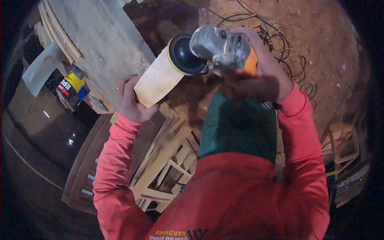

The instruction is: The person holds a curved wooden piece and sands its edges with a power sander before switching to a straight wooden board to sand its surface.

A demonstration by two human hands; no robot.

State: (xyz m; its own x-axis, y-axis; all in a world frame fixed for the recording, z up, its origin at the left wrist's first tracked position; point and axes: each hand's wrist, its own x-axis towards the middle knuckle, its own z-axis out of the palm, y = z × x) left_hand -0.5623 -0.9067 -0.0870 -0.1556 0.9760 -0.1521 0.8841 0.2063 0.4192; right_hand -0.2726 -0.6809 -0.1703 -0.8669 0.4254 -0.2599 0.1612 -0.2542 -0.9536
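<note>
My left hand [134,100] is wrapped round the lower left end of a pale, curved wooden piece [160,77]. In my right hand [260,50] is a power tool [220,47] with a grey metal head and an orange body. Its round black pad [187,54], edged in yellow, lies against or just over the upper right end of the wood; whether they touch is hard to tell. My right fingers are partly hidden behind the tool's body.
A dusty grey work surface [102,44] is at the upper left, with a yellow and red labelled can [71,86] beside it. Wooden frames [162,168] lie below. Cables [286,54] run over the brown floor, and a wooden stand [340,142] is at right.
</note>
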